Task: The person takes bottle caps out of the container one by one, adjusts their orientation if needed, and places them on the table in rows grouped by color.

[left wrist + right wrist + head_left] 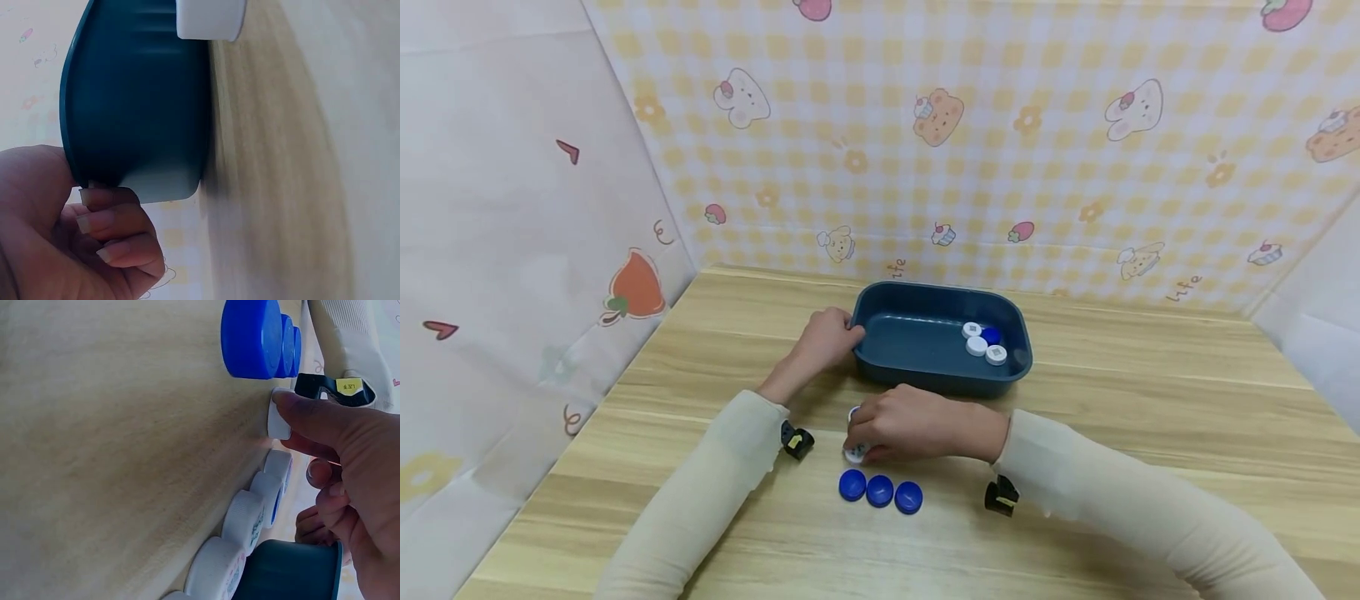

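Note:
My left hand [829, 340] grips the left end of a dark teal plastic bin [917, 379], thumb over the rim and fingers curled below it in the left wrist view. Just in front of the bin, my right hand [910, 423] pinches a white bottle cap [279, 419] between thumb and finger, low at the tabletop. Nearer me, a row of blue bottle caps [880, 491] lies beside that hand. More white bottle caps [242, 519] form a line in the right wrist view, mostly covered by the right hand from the head view.
Inside the bin's right end are several loose caps, white ones [996, 355] and a blue one [991, 336]. All stands on a wood-grain table [1150, 400]. A checked, cartoon-printed cloth [985, 167] hangs behind, and a white sheet [512, 250] borders the left side.

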{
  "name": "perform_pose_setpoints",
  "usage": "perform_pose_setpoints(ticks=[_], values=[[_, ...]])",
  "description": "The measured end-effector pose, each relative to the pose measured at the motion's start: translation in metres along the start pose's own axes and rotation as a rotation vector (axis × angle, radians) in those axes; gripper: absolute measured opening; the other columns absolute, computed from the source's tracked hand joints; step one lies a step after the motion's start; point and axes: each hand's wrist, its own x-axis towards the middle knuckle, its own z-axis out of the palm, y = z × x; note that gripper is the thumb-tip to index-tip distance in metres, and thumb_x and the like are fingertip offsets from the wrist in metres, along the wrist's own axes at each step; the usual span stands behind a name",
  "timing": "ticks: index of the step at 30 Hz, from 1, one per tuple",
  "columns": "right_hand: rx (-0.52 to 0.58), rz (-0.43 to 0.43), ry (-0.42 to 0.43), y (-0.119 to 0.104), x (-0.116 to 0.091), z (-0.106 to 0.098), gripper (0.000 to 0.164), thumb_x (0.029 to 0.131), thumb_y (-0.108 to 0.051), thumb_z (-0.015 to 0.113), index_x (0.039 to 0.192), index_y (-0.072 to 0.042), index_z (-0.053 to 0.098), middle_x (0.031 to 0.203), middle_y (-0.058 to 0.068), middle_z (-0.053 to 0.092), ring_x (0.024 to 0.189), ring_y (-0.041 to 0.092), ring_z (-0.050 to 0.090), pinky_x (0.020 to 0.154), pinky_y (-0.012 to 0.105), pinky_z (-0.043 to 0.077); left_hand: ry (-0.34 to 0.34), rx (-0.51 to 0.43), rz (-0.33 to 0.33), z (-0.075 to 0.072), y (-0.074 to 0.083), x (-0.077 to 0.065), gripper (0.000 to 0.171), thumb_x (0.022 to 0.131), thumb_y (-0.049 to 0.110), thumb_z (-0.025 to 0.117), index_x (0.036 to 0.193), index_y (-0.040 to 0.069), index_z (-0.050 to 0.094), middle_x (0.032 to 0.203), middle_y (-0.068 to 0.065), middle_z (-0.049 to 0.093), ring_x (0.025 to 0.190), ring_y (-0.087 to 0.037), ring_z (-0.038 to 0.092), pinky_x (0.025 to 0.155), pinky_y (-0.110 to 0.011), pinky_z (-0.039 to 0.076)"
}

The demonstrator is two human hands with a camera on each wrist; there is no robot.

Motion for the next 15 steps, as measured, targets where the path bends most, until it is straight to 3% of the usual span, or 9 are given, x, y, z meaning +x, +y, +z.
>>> perform_pose_setpoints(ticks=[9, 15], values=[[0.052, 0.000, -0.034, -0.001, 0.002, -0.004, 0.031, 0.090, -0.023, 0.068, 0.120, -0.016, 0.066, 0.119, -0.005, 0.064, 0.098, 0.003, 0.061, 0.083, 0.014, 0.045, 0.007, 0.005, 0.003, 0.001, -0.001, 0.001, 0.034, 0.091, 0.016, 0.051, 0.058, 0.009, 0.047, 0.051, 0.000, 0.043, 0.049, -0.015, 0.045, 0.047, -0.024, 0.031], [0.003, 0.065, 0.070, 0.008, -0.010, -0.043, 0.031, 0.088, -0.018, 0.070, 0.118, -0.011, 0.067, 0.114, 0.000, 0.066, 0.094, 0.009, 0.064, 0.080, 0.018, 0.048, -0.010, 0.002, 0.011, -0.001, 0.001, -0.001, 0.032, 0.091, 0.015, 0.051, 0.060, 0.009, 0.047, 0.053, 0.000, 0.044, 0.050, -0.014, 0.044, 0.047, -0.024, 0.032]])
